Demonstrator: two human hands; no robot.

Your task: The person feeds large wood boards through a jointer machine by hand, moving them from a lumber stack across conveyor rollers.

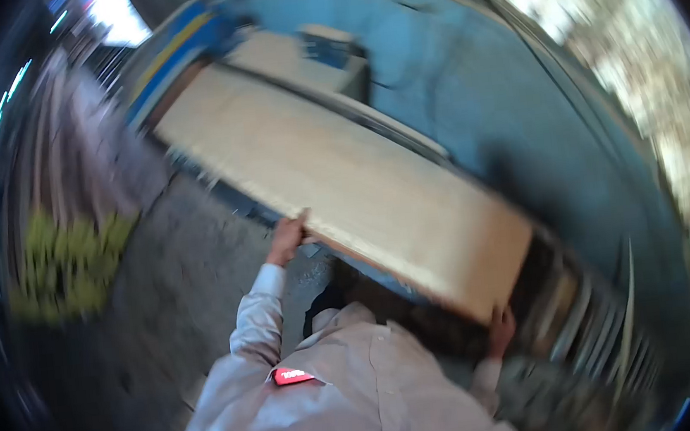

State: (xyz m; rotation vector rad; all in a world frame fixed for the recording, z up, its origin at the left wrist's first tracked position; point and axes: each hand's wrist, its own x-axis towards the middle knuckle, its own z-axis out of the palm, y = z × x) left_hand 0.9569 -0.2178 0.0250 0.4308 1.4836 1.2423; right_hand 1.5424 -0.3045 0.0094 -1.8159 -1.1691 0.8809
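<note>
A long, pale wooden board point(342, 182) lies slantwise across the middle of the view, on a machine bed. On its near long edge is my left hand point(287, 238), fingers wrapped at the rim with the thumb side toward the top face. My right hand point(501, 329) grips the near right corner of the board, its fingers partly blurred. The board's far left end reaches a blue and yellow machine part point(172, 53). The undersides of both grips are hidden.
Behind the board stands a blue wall point(463, 63) with cables. Long stacked pieces point(65, 151) and yellow-green bundles point(71, 263) are at the left. Slatted metal or wooden pieces point(592, 325) lie at the lower right. Grey floor point(178, 298) shows at the left.
</note>
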